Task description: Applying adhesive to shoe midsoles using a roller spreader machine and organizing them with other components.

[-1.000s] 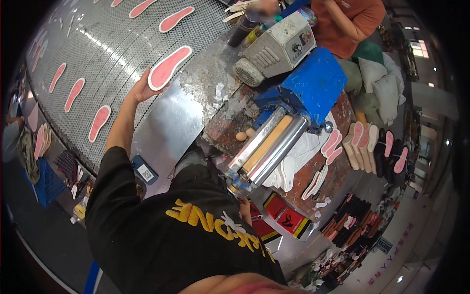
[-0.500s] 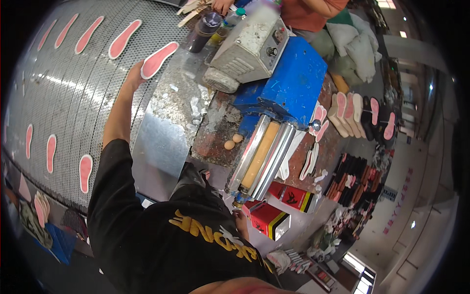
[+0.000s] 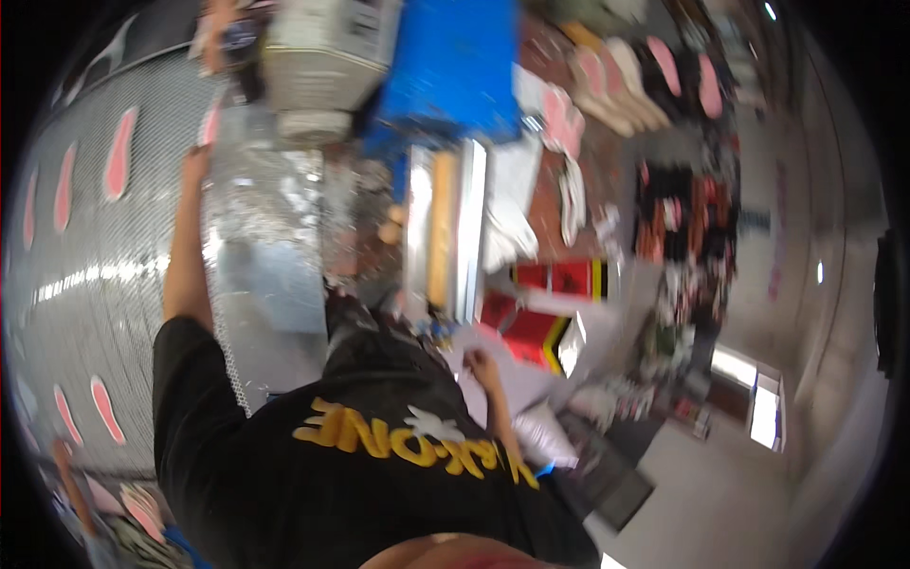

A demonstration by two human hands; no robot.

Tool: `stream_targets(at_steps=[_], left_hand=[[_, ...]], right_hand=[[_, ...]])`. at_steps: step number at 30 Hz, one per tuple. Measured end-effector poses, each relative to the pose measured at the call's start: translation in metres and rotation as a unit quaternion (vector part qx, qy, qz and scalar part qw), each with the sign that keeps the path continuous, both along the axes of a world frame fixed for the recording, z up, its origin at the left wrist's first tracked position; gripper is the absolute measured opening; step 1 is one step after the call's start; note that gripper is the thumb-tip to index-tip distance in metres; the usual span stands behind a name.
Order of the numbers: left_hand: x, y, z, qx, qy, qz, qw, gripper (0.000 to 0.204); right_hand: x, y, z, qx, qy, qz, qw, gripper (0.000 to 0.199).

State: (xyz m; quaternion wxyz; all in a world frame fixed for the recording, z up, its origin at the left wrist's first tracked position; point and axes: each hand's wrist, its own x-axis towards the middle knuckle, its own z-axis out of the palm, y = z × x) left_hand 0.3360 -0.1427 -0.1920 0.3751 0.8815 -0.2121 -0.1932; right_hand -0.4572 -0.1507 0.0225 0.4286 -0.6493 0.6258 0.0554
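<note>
My left hand (image 3: 196, 159) reaches out over the near edge of the metal mesh conveyor (image 3: 114, 284). Its fingers are at the lower end of a pink insole with a white rim (image 3: 210, 121), which they appear to grip; motion blurs the contact. Several similar insoles (image 3: 118, 154) lie spaced out on the mesh, further left. My right hand (image 3: 482, 368) hangs low, just past the end of the roller machine (image 3: 442, 228) and below a red box (image 3: 526, 332). Blur smears its fingers, and no held thing can be made out.
A blue machine housing (image 3: 450, 66) and a grey motor box (image 3: 327, 57) stand ahead. White pieces (image 3: 507, 232) lie right of the rollers, with pink-topped pale pieces (image 3: 616, 85) beyond. Another person's hand (image 3: 218, 28) is at the top; another's arm (image 3: 76, 484) shows lower left.
The whole view has swung, so the machine now stands more upright and further left. My right hand has come away from the roller end. Another person's arm has appeared at lower left.
</note>
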Motion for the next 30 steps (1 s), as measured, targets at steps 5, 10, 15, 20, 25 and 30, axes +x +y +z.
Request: stream_targets(at_steps=[5,10,15,20,25,30], left_hand=[[-0.050,0.079,0.070,-0.076,0.074,0.085,0.991,0.035],[-0.182,0.123,0.133,-0.065,0.215,0.078,0.971,0.026],[-0.343,0.156,0.163,-0.047,0.279,0.055,0.958,0.020],[-0.442,0.174,0.187,-0.014,0.306,0.120,0.944,0.016],[-0.472,0.170,0.207,0.042,0.302,0.105,0.947,0.019],[-0.465,0.140,0.272,0.053,0.212,0.018,0.976,0.032]], right_hand=[[0.029,-0.117,0.014,-0.181,-0.052,0.062,0.980,0.017],[0.053,-0.228,0.002,-0.322,-0.021,0.069,0.944,0.031],[0.043,-0.304,-0.021,-0.461,0.033,0.128,0.878,0.048],[0.041,-0.332,-0.033,-0.246,0.008,0.175,0.953,0.058],[0.011,-0.339,-0.051,-0.370,-0.096,0.170,0.908,0.060],[0.021,-0.332,0.013,-0.364,-0.256,0.155,0.882,0.057]])
